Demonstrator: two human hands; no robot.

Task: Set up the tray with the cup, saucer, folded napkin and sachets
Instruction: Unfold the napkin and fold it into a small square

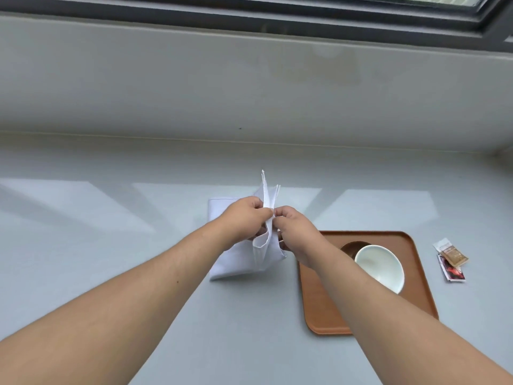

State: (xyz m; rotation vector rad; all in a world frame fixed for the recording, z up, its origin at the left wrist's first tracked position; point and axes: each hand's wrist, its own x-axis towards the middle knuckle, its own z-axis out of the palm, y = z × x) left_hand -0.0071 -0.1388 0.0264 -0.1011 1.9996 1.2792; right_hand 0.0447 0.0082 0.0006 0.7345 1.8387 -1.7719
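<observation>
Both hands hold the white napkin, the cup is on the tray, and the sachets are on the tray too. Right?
Not quite. In the head view the sachets lie on the counter to the right of the tray, not on it. The rest stands: left hand and right hand hold the white napkin, and the cup is on the tray.

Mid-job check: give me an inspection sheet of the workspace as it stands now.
Surface: pale grey counter, with sunlit patches.
Job's things: brown tray on counter; white cup on dark saucer on the tray; white napkin left of tray, partly lifted, lower part on counter; two sachets overlapping on counter, right of tray.
Clutter: nothing seen.
Hands: left hand and right hand both pinch the napkin.
Cables: nothing seen.
Surroundings: plain wall, dark window frame above.
</observation>
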